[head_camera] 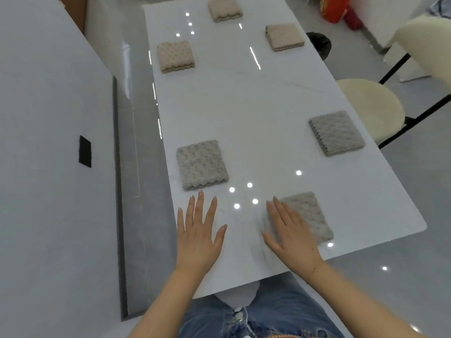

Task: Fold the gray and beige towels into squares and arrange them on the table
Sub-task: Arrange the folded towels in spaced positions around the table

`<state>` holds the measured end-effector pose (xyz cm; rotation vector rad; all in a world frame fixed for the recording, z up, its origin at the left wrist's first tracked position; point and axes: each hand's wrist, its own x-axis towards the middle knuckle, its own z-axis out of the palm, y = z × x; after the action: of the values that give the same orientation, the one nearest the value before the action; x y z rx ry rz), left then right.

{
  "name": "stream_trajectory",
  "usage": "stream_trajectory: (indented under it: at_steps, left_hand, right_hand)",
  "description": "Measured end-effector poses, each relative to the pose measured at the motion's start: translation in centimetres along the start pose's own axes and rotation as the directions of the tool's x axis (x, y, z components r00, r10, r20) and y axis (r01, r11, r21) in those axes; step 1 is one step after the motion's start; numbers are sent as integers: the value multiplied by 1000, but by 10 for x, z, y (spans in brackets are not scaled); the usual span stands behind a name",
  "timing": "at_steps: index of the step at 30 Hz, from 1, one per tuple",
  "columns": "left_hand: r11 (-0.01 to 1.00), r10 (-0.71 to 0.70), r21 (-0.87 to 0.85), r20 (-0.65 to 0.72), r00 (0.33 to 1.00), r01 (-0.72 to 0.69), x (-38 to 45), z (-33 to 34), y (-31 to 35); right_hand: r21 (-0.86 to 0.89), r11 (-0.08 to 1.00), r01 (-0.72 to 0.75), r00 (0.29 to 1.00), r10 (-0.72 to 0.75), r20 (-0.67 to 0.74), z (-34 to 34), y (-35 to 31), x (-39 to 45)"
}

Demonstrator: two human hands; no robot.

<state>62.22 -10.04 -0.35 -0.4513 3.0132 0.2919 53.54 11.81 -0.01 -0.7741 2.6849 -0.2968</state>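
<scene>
Nearest on the white table (268, 106), the left hand (199, 237) lies flat, fingers spread, holding nothing. The right hand (289, 234), open too, half hides a blurred gray towel (310, 215). Two more folded gray towels (202, 164) sit past it, and three beige towels (175, 56) at the table's far end.

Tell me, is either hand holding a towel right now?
Neither grips anything. The left hand lies flat on the table; the right hand rests flat, fingers over the near gray towel's left edge.

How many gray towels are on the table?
3: one gray towel near the left hand, one at the right edge, one partly under the right hand.
</scene>
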Motion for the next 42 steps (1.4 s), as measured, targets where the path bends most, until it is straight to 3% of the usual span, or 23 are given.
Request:
stream_trajectory:
  at_steps: [6, 9, 19, 26, 29, 33, 38, 40, 42]
  left_hand:
    - [972, 232, 5, 59, 971, -233, -8, -9, -82]
    - [967, 252, 2, 90, 963, -253, -9, -16, -103]
    - [950, 300, 47, 131, 945, -309, 22, -38, -110]
    - [908, 405, 42, 166, 899, -417, 83, -45, -110]
    - [871, 478, 0, 225, 849, -491, 117, -43, -111]
    - [760, 634, -46, 268, 725, -648, 168, -34, -110]
    - [559, 777, -119, 420, 468, -821, 227, -40, -141]
    - [516, 798, -109, 421, 431, -850, 245, -47, -149]
    - [522, 784, -108, 453, 425, -846, 257, -52, -154]
  right_hand:
    - [40, 983, -178, 982, 180, -50, 22, -88, -10]
    - [6, 971, -238, 965, 237, -114, 27, -115, -16]
    - [131, 927, -353, 923, 367, -112, 39, -125, -9]
    - [213, 878, -429, 882, 458, -111, 39, -142, 14]
    - [248, 839, -485, 848, 520, -100, 41, -159, 25]
    - [305, 717, -627, 734, 675, -78, 43, -181, 52]
    - [492, 406, -770, 452, 892, -28, 52, -234, 110]
    - [553, 317, -771, 379, 925, -2, 53, -255, 129]
    - [538, 316, -781, 376, 927, 2, 55, -270, 142]
